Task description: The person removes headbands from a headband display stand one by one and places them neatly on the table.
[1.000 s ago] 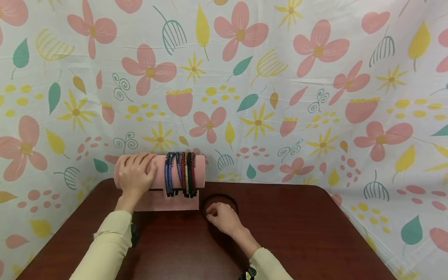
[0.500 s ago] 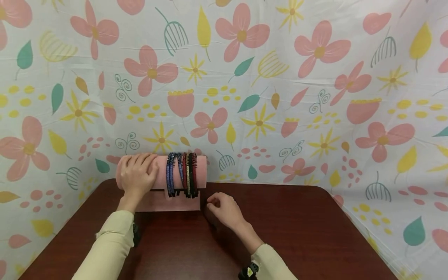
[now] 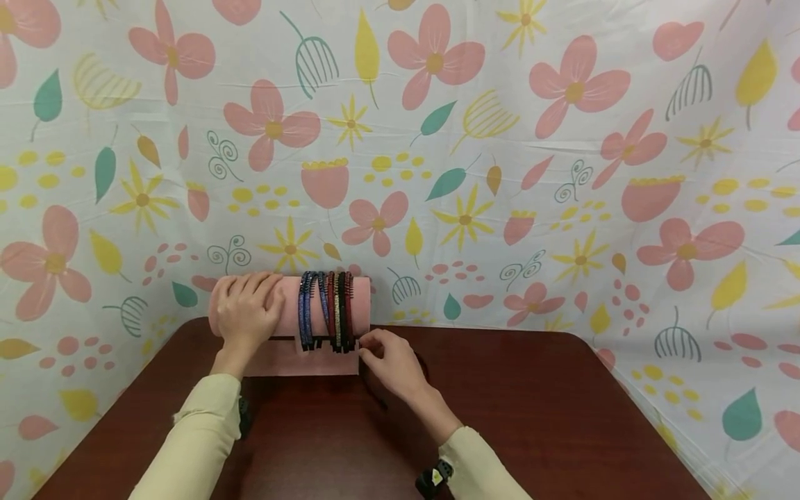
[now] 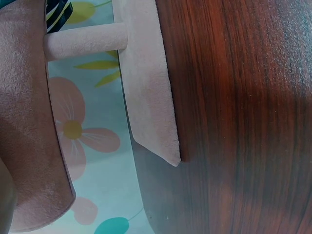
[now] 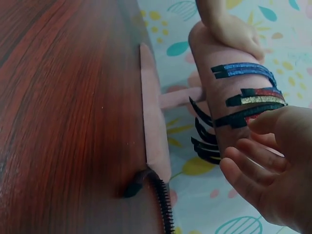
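Note:
My left hand (image 3: pixel 246 312) rests curled over the left end of the pink padded roll (image 3: pixel 286 312), which stands on a pink base (image 3: pixel 300 364). Blue, red, gold and black headbands (image 3: pixel 338 312) hang around the roll's right part. The right hand (image 3: pixel 396 364) is at the roll's right end. In the right wrist view, its thumb overlaps the lower end of a red headband (image 5: pixel 250 118), with the other fingers (image 5: pixel 253 183) bent below. A black toothed headband (image 5: pixel 165 207) is near the base, partly behind my right hand in the head view.
A dark wooden table (image 3: pixel 512 417) carries everything. A white sheet with flowers and leaves (image 3: pixel 475 160) hangs behind it. Dark bands (image 3: pixel 245 417) are on both wrists. The left wrist view shows the roll's end (image 4: pixel 29 195) and the base (image 4: pixel 148 92).
My right hand has moved up and left, from over the black headband to the roll's right end. The left hand has kept its place on the roll.

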The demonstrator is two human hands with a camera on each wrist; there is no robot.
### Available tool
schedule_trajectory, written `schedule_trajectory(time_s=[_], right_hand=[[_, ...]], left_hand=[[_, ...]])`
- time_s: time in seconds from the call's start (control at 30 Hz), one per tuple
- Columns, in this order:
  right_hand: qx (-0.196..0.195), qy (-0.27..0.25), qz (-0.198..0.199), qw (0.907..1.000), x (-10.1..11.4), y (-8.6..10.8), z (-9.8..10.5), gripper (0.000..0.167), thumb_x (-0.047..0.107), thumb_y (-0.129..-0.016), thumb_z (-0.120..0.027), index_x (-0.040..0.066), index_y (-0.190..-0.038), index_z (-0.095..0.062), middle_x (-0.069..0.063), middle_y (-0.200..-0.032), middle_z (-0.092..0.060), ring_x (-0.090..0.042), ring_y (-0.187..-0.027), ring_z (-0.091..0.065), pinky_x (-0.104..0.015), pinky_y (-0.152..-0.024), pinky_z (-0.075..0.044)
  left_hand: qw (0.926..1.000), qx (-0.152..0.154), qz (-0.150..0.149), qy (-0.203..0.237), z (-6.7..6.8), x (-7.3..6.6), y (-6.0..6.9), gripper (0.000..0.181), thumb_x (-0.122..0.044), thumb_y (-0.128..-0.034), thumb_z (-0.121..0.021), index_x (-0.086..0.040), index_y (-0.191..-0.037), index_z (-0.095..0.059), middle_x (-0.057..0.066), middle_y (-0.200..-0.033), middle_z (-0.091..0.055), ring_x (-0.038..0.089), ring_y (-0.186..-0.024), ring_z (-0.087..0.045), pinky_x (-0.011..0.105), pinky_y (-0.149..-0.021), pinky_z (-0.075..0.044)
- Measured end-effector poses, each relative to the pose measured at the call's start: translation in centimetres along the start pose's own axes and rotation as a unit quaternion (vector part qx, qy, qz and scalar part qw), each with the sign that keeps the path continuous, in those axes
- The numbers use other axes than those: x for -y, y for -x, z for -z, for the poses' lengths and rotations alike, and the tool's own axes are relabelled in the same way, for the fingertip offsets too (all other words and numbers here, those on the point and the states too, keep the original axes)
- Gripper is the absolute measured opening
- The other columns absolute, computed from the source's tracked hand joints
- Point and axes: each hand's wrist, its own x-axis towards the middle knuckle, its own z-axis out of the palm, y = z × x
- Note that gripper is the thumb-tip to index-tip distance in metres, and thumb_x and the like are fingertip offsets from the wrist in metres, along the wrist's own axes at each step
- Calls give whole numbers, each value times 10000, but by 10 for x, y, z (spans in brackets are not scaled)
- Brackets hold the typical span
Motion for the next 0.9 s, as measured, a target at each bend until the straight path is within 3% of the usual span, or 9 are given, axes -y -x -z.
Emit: schedule_trajectory(time_s=[0.57,0.9], right_hand=[[-140,-242,-238,9993,14,-9,-15,288,235,-960,-627,167,-1240,-636,-8,-1092,-716,-103,-847,-679,-269,-692,-535],[-433,-225,-288,9984,16,-11,-21,228,214,-946,-655,169,-1169,-648,12,-1008,-728,-108,-831,-677,-264,-661,-518]], left_hand=[[10000,-26,-52,-68,0,-1,-1,362,-344,-919,-514,-123,-1029,-779,87,-1043,-750,319,-956,-675,514,-967,-438],[10000,0,-30,-88,1,-1,-1,367,-350,-915,-514,-120,-1024,-779,86,-1048,-748,325,-966,-671,522,-959,-447]])
